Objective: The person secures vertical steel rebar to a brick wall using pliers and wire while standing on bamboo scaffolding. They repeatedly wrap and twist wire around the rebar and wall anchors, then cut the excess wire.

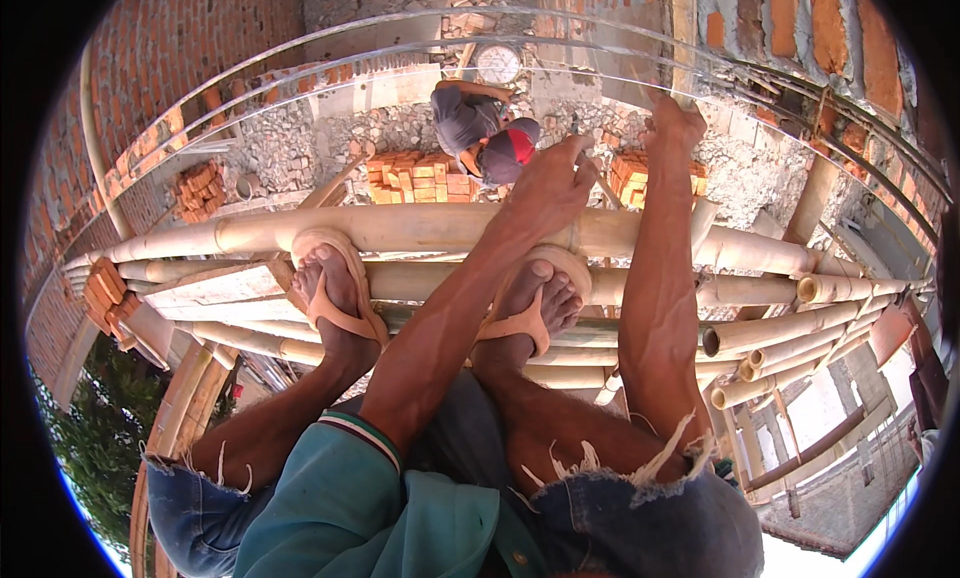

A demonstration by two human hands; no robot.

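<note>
Both my arms reach forward over the bamboo poles (420, 228) where my sandalled feet stand. My left hand (553, 183) is closed, fingers curled together, above the front pole; a small dark tip shows by its fingers, but I cannot make out what it grips. Farther out and to the right, my right hand (675, 128) is also closed, its fingertips near a thin pale line (600, 75) and just below an upright pole (684, 53). Whatever lies inside its fingers is hidden.
Far below, a person in a red and dark cap (508, 156) bends over rubble beside stacked orange bricks (420, 181). Curved thin rods (400, 48) cross ahead. More bricks (106, 296) sit at the left on the scaffold; bamboo ends (745, 335) stick out at right. Brick walls (190, 58) rise around.
</note>
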